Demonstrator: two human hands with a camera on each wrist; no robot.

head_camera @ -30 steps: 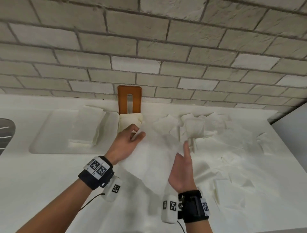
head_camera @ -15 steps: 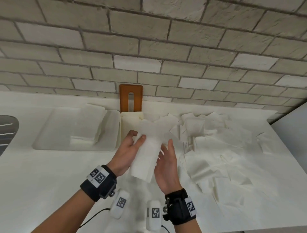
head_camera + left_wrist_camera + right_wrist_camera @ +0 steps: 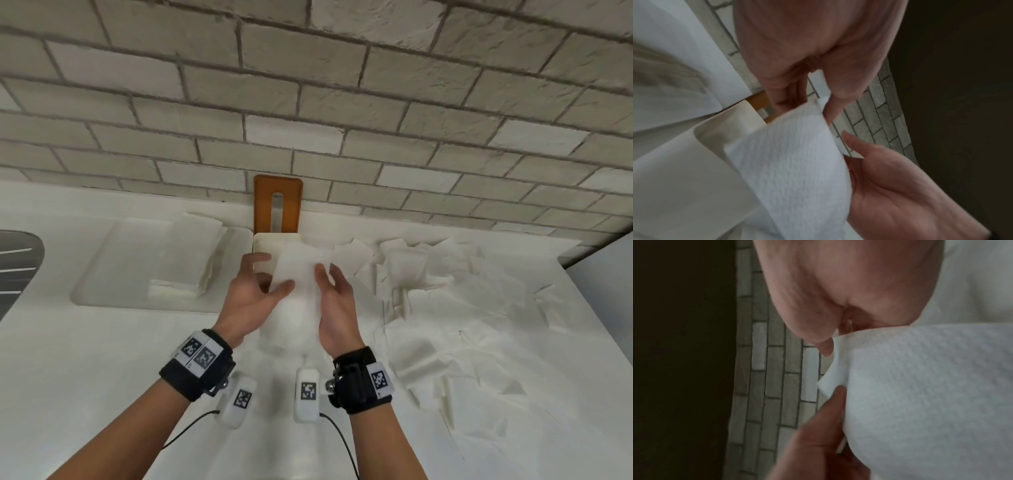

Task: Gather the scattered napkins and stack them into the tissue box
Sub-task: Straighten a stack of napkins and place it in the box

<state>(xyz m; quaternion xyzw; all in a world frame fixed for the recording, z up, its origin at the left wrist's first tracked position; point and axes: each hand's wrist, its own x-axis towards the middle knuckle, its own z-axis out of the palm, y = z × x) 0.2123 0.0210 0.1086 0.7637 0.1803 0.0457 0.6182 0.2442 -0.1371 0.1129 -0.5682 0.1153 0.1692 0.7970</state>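
Item: one white napkin, folded, embossed texture, held upright between both hands just in front of the cream tissue box, which stands against the brick wall below its orange lid. Left hand: thumb curled across the napkin's front face, fingers behind its left edge, gripping. Right hand: thumb on the front of the right edge, fingers behind, pinching. Lower half of the napkin hangs slack between the wrists. Stock remaining: many loose napkins scattered across the white counter to the right; a flat stack lies in the shallow tray to the left. Handling note, as judgement: the step in hand appears to be squaring the fold before insertion. Keep both side edges level, hold lightly so the soft paper does not crease, align the napkin's width with the box opening, then lower it flat onto whatever the box already contains; contents not visible.
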